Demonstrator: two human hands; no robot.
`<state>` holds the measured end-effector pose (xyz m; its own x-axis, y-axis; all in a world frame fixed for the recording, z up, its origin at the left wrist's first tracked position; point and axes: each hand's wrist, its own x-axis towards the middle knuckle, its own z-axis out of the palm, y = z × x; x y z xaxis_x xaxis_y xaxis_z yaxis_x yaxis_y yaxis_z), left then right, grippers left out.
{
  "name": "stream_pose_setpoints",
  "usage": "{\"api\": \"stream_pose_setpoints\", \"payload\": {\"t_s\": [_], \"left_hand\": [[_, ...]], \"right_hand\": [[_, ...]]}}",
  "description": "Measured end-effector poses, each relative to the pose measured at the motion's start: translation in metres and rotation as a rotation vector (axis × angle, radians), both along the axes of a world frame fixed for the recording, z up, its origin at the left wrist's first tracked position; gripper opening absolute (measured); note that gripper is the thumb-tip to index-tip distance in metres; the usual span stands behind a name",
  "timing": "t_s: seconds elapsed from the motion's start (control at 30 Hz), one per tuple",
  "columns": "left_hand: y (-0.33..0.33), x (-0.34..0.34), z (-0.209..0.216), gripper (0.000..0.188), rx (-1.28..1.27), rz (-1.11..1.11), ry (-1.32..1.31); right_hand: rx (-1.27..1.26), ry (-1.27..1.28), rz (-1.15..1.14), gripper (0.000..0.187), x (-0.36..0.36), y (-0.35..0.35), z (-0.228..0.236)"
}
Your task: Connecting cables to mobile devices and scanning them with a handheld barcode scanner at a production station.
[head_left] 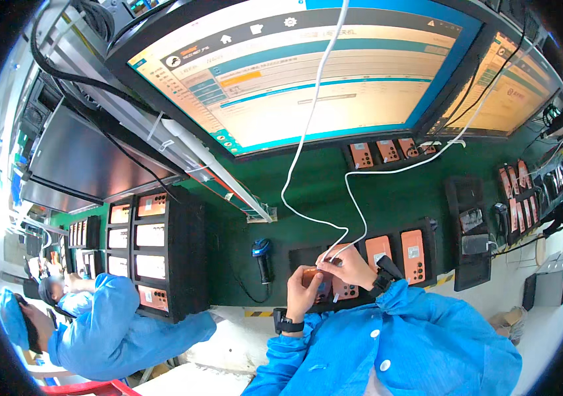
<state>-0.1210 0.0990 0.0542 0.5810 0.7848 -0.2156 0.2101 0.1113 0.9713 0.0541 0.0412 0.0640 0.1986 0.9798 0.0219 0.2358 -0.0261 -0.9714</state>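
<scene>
My left hand [302, 292] is closed round an orange smartphone [323, 285], which it holds tilted above a black tray [301, 257]. My right hand [352, 269] pinches the end of a white cable [342, 232] at the phone's upper edge. Whether the plug sits inside the port is hidden by my fingers. Just under my right hand another orange phone [346, 290] lies in the tray. To its right, two more orange phones, a near one [378, 248] and an outer one [413, 257], rest in their slots with camera lenses facing up. Both my wrists wear black bands.
A handheld scanner [263, 261] stands left of the tray on the green mat [242, 254]. Ahead rises a large monitor [281, 79], with white cables hanging across it. Black racks of phones [174, 251] stand left, beside a person in blue [116, 323]. More trays [469, 231] lie right.
</scene>
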Motion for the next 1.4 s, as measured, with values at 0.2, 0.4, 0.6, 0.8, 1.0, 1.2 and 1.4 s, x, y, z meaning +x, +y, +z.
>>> {"api": "stream_pose_setpoints", "payload": {"t_s": [0.2,0.4,0.6,0.8,1.0,1.2,1.4], "left_hand": [[0.000,-0.002,-0.002,0.018,0.093,-0.008,0.033],[-0.004,0.000,0.006,0.019,0.042,0.015,0.003],[0.001,-0.015,-0.015,0.017,0.069,-0.064,0.021],[0.030,0.009,-0.053,0.016,0.024,0.190,-0.011],[0.035,0.028,-0.068,0.021,0.472,0.424,0.047],[-0.032,0.036,-0.032,0.021,0.237,0.254,0.163],[-0.073,0.048,-0.054,0.012,0.035,0.157,0.060]], "right_hand": [[0.049,-0.045,0.006,0.018,-0.002,0.000,-0.003],[0.091,-0.154,-0.011,0.017,-0.010,-0.008,-0.006],[0.042,-0.213,-0.008,0.024,-0.013,-0.015,-0.007],[-0.085,0.213,-0.415,0.044,0.065,-0.057,-0.017],[-0.138,0.102,-1.007,0.034,0.192,-0.156,-0.059],[-0.333,-0.415,-1.235,0.039,0.234,-0.240,-0.197],[-0.408,-0.256,-0.976,0.047,0.243,-0.239,-0.256]]}}
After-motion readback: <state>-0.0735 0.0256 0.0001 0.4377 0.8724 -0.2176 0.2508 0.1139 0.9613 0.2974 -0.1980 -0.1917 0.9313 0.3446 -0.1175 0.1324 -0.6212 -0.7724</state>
